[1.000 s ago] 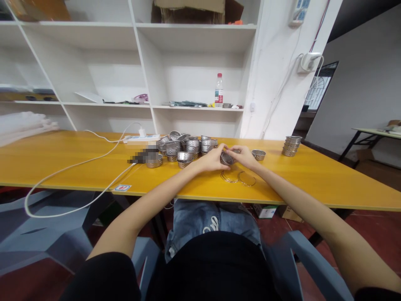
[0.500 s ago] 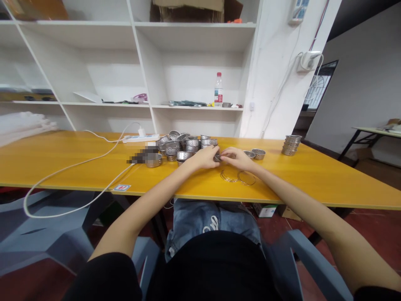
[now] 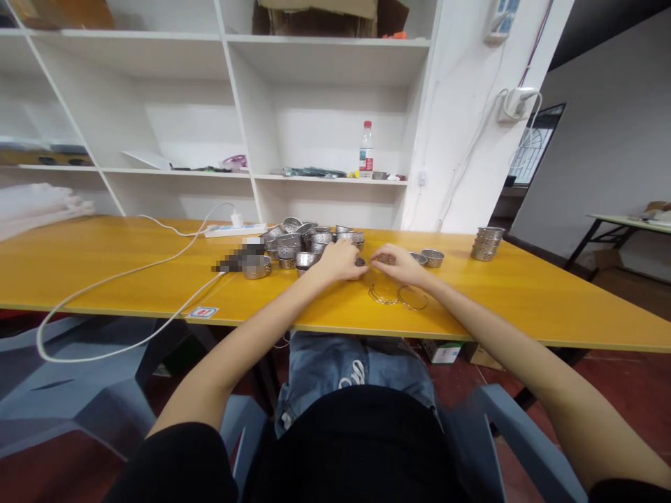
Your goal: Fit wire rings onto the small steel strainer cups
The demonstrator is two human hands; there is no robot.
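Observation:
My left hand (image 3: pixel 340 260) is closed around a small perforated metal cup (image 3: pixel 360 262), mostly covered by the fingers. Just to its right, my right hand (image 3: pixel 398 265) has its thumb and fingers curled toward each other, a small gap from that cup. Bits of perforated metal show between its thumb and fingers; whether they grip anything I cannot make out. Thin wire rings (image 3: pixel 412 297) lie on the table below the right hand. A heap of similar metal cups (image 3: pixel 289 244) stands behind and left of my left hand. Another cup (image 3: pixel 433 258) sits beyond the right hand.
On the yellow table (image 3: pixel 550 307), a stack of metal cups (image 3: pixel 485 244) stands at the right. A white cable (image 3: pixel 131 269) loops over the left side and past the front edge. A power strip (image 3: pixel 235 230) lies behind, below white shelves (image 3: pixel 328 42).
My hands have moved slightly apart. The right fingers have drawn back from the cup in my left hand, which has shifted a little left with it.

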